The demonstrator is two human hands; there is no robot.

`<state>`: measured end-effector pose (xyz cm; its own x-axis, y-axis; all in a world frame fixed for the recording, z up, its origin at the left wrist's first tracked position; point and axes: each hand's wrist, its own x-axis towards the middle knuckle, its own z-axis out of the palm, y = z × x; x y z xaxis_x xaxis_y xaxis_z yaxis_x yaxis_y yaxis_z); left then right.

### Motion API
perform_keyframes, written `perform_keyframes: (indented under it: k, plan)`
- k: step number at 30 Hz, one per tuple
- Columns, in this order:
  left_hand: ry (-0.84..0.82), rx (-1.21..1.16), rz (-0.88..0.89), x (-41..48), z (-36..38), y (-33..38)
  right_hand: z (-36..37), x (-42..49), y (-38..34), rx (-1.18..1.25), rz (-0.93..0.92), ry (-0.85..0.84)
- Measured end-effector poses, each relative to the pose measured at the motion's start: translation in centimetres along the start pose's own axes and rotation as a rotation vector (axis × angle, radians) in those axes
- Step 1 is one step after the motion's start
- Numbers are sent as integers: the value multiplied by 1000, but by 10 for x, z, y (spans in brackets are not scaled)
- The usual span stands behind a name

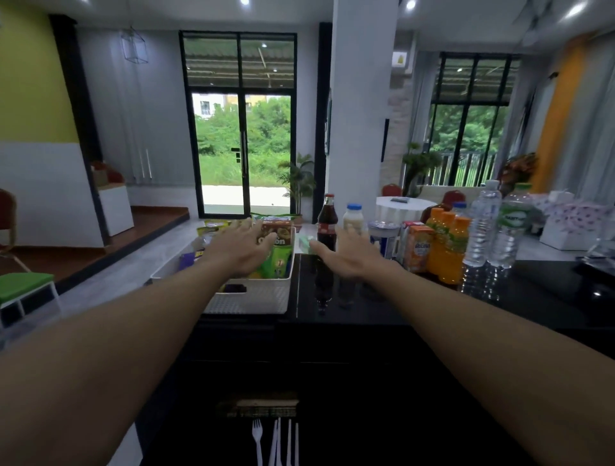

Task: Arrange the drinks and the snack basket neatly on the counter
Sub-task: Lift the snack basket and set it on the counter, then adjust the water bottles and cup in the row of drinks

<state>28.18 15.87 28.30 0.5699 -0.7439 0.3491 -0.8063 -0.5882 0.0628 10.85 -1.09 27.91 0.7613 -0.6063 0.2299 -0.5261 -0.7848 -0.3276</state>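
Glossy counter (549, 289) holds snack basket (253, 299), cola bottle (327, 221), probably milk (352, 216), water bottles (482, 226)

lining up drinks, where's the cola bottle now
Head view, mid-counter: the cola bottle stands just right of the snack basket, a white bottle on its right.

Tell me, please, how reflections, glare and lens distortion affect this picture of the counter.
Head view: the glossy black counter mirrors the cola bottle and water bottles; the wide lens stretches both forearms toward the lower corners; ceiling spotlights flare white; the frame is slightly soft, so small label text is unreadable.
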Motion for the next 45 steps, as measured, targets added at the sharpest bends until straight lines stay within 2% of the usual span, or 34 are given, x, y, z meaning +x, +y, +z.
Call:
perform_keyframes:
  k: [11,21,28,34,41,45]
  plan:
    - [39,-31,75,7,10,96,-38,-26,85,-77,30,117]
    - [119,-110,164,18,30,214,-74,-48,186,-88,40,120]
    - [25,-169,179,29,57,297,-89,-62,263,-20,13,172]
    - [-91,-202,200,34,98,352,-88,-65,331,1,66,172]
    - [-209,-280,385,47,138,406,-86,-55,398,23,111,189]
    - [-247,-293,421,61,153,432,-83,-45,432,72,153,201]
